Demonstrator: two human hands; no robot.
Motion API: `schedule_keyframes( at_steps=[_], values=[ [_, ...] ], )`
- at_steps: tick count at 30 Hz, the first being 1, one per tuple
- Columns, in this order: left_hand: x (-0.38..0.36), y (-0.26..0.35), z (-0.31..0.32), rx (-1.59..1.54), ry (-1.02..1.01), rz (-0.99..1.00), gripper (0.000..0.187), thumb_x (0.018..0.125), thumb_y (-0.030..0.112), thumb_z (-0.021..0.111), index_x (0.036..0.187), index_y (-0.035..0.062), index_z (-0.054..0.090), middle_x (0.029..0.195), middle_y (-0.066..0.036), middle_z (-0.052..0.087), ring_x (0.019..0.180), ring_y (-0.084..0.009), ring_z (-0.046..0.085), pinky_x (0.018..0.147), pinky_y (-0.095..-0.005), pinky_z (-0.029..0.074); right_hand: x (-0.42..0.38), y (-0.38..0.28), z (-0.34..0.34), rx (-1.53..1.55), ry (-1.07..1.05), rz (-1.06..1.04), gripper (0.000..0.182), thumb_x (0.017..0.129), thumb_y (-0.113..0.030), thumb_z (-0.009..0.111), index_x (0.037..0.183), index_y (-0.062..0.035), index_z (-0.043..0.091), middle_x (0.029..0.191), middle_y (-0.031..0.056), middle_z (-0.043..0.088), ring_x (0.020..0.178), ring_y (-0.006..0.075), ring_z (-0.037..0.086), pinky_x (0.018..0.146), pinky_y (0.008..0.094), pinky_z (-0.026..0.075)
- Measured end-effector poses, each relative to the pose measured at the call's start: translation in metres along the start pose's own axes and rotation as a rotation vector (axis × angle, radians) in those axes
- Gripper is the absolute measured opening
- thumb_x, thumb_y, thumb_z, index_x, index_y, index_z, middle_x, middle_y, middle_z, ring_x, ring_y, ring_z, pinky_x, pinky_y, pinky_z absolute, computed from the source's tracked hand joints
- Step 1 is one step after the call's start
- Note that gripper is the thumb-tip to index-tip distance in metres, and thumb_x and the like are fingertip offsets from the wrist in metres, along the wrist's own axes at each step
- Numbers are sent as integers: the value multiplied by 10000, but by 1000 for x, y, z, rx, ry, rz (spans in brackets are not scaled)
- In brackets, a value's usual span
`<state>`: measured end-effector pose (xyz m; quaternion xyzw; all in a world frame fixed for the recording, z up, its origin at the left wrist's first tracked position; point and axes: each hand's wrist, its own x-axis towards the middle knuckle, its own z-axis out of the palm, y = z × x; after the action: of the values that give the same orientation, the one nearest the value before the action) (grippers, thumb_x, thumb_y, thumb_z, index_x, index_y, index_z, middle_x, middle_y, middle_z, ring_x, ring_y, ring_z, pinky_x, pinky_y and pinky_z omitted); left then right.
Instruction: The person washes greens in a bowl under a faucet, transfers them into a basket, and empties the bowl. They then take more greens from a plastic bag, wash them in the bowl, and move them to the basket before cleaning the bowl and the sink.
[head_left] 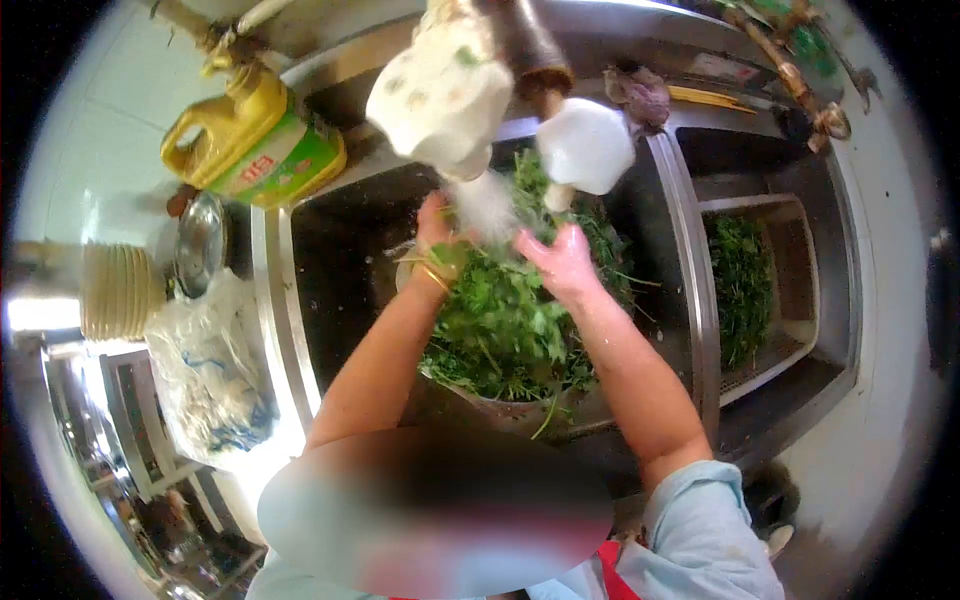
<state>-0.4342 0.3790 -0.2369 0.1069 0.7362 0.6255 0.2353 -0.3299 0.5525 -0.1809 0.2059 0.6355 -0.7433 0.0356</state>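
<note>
Leafy green herbs (505, 315) are heaped in a container in the large sink basin. From the white tap (440, 110), water sprays down between my hands. My left hand (436, 235) is at the left of the stream, against the upper leaves, its fingers partly hidden by spray and greens. On the right, my right hand (560, 255) has its thumb and fingers spread over the herbs, with nothing gripped in it. A second white fitting (585, 146) hangs just above my right hand.
A yellow jug (250, 145) stands at the sink's upper left. Left of the basin are a plastic bag (210, 365), stacked plates (118, 292) and a metal bowl (201, 245). The right basin holds a basket (812, 275) with more greens.
</note>
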Motion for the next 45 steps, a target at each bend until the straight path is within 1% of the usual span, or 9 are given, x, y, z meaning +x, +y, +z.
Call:
schedule_keyframes(
  at_steps=[3,13,23,27,31,36,40,42,45],
  values=[
    [-51,19,10,-564,192,-292,909,723,367,781,1379,-26,288,1319,-134,449,1125,-263,501,967,-346,396,8,28,8,7,115,-203,452,825,-104,634,1222,43,473,1139,120,579,1042,171,524,910,316,424],
    [-92,24,8,-519,37,-210,427,723,73,729,1112,-11,574,1026,-89,638,888,-187,612,798,-319,498,5,-1,28,-448,7,-70,505,762,-122,690,1201,25,487,1143,141,583,1055,220,539,942,340,401],
    [-81,-38,-19,-928,36,-590,344,771,268,605,1039,53,586,872,-103,636,699,-227,635,621,-344,531,11,35,-10,400,160,234,465,737,-83,673,1172,-22,519,1043,84,578,991,209,533,873,359,424],
    [-72,-50,-23,-1199,-52,-611,478,808,299,619,1196,36,528,1088,-149,618,938,-306,620,857,-420,506,7,34,2,126,139,-15,447,747,-120,694,1145,-10,524,1031,96,580,966,189,530,833,332,443],
    [-75,6,12,-272,140,174,456,796,245,728,1152,15,560,1054,-64,629,907,-169,580,866,-316,463,-2,9,33,-375,-18,-169,425,767,-109,702,1134,10,525,1057,99,583,970,160,526,863,304,421],
    [-59,20,1,-750,88,-219,357,856,242,622,1135,25,569,1031,-58,632,902,-161,595,765,-364,499,12,-2,14,369,374,119,399,810,-81,597,1166,-7,433,1134,129,545,1009,264,560,906,370,439],
    [-58,2,18,-1035,130,-479,350,853,287,549,1145,98,584,1043,-61,645,965,-210,605,853,-395,476,6,3,20,-83,146,-81,605,768,-108,664,1284,-20,362,1177,138,529,1074,256,512,965,371,387],
    [-58,-22,37,-762,45,-141,370,837,320,550,1148,121,574,1070,-82,615,963,-255,581,864,-431,437,7,4,31,-610,-12,-350,703,743,-119,709,1332,-24,336,1234,137,513,1061,229,500,961,348,375],
    [-55,-12,24,-1102,-44,-435,381,820,320,575,1145,121,563,1145,-103,576,966,-302,567,840,-465,435,20,4,15,-319,53,-53,683,733,-104,684,1328,-36,356,1227,132,521,1072,264,511,928,406,406]
  ],
)
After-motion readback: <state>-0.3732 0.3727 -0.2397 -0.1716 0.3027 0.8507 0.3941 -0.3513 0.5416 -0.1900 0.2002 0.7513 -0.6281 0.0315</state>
